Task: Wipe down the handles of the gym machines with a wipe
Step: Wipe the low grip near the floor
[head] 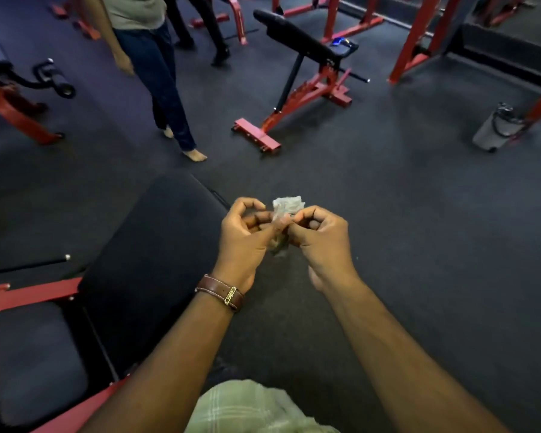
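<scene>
Hands meet at centre: left hand [247,235] and right hand [320,237] both pinch a crumpled wipe [287,206]. Red bench [306,89] stands at 12 o'clock.

Wipe [287,207]: a small, pale, crumpled sheet, bunched rather than spread flat, held in the air above the dark floor [419,245]. Its upper part stands clear above the fingertips pinching it from both sides.

Left hand [244,235] and right hand [320,239] pinch a crumpled wipe [287,206] between them; a padded bench [156,260] lies left of both.
</scene>
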A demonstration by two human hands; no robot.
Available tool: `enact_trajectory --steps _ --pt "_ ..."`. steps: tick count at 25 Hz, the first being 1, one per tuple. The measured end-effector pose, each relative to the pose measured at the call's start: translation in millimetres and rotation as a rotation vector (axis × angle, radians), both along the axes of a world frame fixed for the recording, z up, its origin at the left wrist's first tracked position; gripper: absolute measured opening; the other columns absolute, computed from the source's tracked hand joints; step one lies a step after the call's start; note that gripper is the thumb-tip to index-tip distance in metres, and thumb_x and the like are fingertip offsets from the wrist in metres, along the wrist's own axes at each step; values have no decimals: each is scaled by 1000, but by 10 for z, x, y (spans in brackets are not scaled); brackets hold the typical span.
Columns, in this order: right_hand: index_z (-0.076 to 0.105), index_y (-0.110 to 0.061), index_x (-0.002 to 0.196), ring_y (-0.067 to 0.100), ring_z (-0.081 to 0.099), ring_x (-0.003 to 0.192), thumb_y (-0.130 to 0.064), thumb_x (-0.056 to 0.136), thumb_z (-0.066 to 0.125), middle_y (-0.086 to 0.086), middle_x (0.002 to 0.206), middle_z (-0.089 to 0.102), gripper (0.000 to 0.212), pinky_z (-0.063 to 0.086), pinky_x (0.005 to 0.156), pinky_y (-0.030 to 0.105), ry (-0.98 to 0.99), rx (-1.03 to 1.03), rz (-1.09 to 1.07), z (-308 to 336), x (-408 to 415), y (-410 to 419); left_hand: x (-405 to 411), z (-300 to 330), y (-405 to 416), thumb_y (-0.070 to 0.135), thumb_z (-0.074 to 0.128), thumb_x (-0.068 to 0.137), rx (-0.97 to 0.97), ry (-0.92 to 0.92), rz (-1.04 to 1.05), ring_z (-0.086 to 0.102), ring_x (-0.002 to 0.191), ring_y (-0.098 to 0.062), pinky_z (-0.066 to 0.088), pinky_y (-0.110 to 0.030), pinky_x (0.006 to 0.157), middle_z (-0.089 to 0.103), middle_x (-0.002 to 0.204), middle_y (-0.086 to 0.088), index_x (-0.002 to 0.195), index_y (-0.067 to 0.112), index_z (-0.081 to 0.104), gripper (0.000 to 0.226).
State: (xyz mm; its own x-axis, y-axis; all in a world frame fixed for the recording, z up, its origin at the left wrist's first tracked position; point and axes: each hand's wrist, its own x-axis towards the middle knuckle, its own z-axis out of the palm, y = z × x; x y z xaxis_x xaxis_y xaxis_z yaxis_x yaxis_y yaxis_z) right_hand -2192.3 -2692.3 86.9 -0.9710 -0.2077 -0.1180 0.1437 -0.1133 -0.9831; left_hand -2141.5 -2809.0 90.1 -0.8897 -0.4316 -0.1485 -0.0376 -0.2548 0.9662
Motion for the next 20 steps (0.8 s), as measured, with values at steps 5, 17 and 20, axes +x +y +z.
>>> enact_trajectory --steps 5,17,20 --pt "72 -5 83 28 71 81 9 83 70 17 84 73 15 58 75 40 -115 -49 63 -147 -827 17 -719 -129 -132 -16 62 84 -78 -28 -24 70 85 -19 59 -34 73 71 95 -10 104 8 66 32" --pt "73 -7 93 28 71 89 19 76 63 15 95 74 33 58 75 41 -119 5 363 -340 -3464 -1617 -3071 -465 -1570 -7 49 94 56 -105 387 72 90 -22 58 -28 74 76 100 -12 101 -1 73 25" --pt "75 -1 90 31 72 95 19 81 55 13 98 75 29 56 87 49 -154 48 411 -397 -4073 -2114 -3606 -499 -1995 -3 49 97 50 -122 442 72 97 -23 59 -31 74 75 106 -9 106 3 72 25"
